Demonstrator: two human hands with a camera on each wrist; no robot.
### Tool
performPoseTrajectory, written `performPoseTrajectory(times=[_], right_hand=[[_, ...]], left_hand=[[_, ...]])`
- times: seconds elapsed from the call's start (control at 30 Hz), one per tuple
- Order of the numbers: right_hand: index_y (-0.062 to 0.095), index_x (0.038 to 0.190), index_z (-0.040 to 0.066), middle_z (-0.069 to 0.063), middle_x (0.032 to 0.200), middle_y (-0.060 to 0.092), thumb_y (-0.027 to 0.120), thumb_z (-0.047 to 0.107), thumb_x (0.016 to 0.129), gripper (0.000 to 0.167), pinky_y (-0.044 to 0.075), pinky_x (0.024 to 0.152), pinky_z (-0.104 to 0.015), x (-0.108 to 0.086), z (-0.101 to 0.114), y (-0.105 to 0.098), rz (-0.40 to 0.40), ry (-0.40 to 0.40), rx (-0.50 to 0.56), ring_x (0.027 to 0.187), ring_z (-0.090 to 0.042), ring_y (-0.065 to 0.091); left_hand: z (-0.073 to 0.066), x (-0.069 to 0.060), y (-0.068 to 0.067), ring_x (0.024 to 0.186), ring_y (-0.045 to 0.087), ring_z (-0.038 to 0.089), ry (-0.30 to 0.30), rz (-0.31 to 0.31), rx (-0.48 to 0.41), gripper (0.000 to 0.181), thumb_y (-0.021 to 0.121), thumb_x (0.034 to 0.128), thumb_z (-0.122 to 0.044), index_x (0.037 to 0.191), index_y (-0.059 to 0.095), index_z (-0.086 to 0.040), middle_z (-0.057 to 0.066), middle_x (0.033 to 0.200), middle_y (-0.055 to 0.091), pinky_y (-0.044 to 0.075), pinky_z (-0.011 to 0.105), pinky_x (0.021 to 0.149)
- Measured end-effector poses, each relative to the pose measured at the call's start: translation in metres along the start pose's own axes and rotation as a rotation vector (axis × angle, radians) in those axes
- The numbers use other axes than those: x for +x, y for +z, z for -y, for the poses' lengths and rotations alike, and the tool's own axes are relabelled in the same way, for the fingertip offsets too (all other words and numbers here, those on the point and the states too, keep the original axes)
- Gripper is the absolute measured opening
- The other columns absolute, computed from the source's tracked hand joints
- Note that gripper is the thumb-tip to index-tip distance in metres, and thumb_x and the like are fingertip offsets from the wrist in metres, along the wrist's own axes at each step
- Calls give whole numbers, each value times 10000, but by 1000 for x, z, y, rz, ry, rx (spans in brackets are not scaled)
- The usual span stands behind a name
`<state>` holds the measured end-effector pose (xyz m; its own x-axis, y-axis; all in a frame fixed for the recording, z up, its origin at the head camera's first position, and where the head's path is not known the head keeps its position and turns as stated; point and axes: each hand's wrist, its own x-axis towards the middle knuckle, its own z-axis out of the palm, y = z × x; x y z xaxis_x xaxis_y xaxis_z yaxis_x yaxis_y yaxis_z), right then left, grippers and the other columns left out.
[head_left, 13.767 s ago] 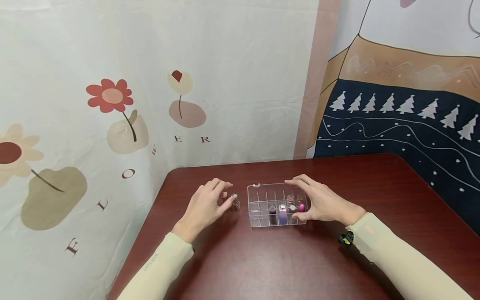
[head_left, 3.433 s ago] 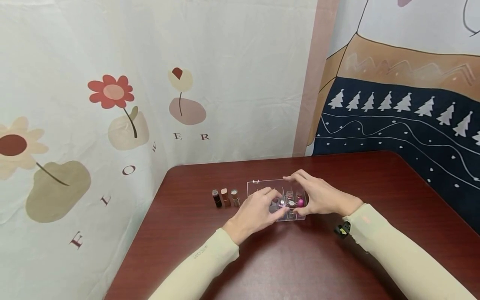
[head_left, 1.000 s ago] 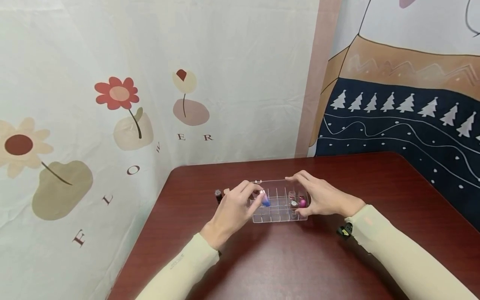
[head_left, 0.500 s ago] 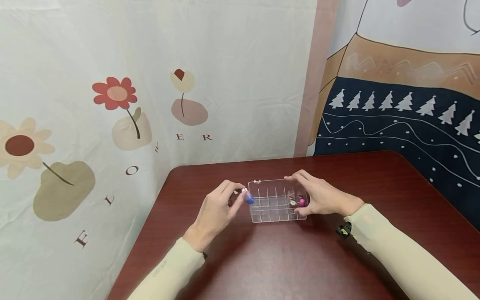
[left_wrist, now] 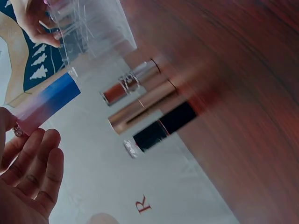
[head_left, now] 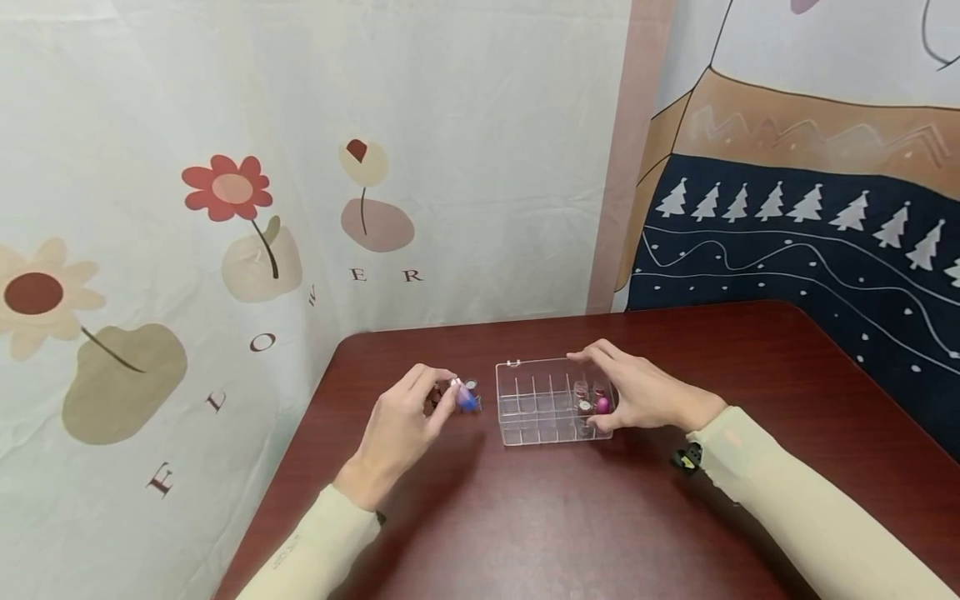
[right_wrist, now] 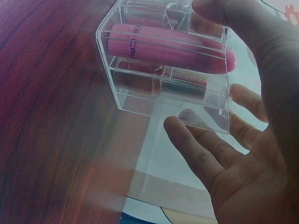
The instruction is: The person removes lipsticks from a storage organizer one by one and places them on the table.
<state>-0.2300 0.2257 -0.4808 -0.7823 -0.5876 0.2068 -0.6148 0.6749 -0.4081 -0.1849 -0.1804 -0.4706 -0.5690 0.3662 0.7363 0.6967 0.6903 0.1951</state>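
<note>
My left hand [head_left: 395, 427] pinches a tube [head_left: 466, 398] shaded pink to blue by its top, left of the clear divided box [head_left: 525, 433]. In the left wrist view that tube [left_wrist: 48, 103] hangs tilted near three upright tubes: one clear and red-brown [left_wrist: 131, 82], one rose gold [left_wrist: 142, 106], one black [left_wrist: 161, 129]. My right hand [head_left: 660, 398] grips the right end of the box, thumb at the front and fingers at the back. Several tubes stand in its right compartments, among them a pink one [right_wrist: 168, 49]; the left compartments hold nothing visible.
The dark red table [head_left: 540, 525] meets a pale curtain with printed flowers [head_left: 480, 167] along its back and left. A navy cloth with white trees [head_left: 810, 242] hangs at the right.
Over the earlier frames my left hand took the pink-blue tube out of the box and carried it left to the standing tubes. A dark tube has also left the box. My right hand stays put.
</note>
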Motion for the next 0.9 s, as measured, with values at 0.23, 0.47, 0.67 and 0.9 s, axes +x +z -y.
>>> performPoseTrajectory(times=[0.23, 0.47, 0.67, 0.9], right_hand=[[527, 1701, 179, -64, 1568, 608, 1039, 350, 829, 1025, 660, 1018, -476, 0, 0, 0, 2, 4, 4, 1270, -230, 720], [528, 1700, 190, -52, 1572, 606, 1034, 338, 828, 1019, 656, 1010, -470, 0, 0, 0, -1, 6, 8, 1270, -225, 716], [532, 1700, 162, -57, 1574, 607, 1033, 325, 832, 1015, 656, 1034, -496, 0, 0, 1, -5, -1, 11, 1277, -231, 724], [536, 1696, 152, -59, 1570, 610, 1033, 315, 825, 1016, 651, 1003, -469, 0, 1, 1, -10, -7, -1, 1260, -222, 728]], left_hand=[[11, -7, -10, 793, 700, 149, -24, -2, 20, 144, 874, 1029, -88, 1155, 806, -106, 10, 1022, 762, 593, 279, 692], [28, -14, -14, 795, 696, 135, -27, -11, 54, 156, 880, 1010, -65, 1134, 805, -124, -14, 994, 749, 552, 204, 706], [41, -19, -17, 796, 703, 143, -58, 16, 88, 92, 844, 1045, -96, 1126, 812, -123, -4, 985, 752, 561, 241, 695], [53, -23, -19, 786, 709, 148, -94, 46, 117, 60, 858, 1054, -133, 1080, 812, -162, -26, 979, 764, 599, 293, 680]])
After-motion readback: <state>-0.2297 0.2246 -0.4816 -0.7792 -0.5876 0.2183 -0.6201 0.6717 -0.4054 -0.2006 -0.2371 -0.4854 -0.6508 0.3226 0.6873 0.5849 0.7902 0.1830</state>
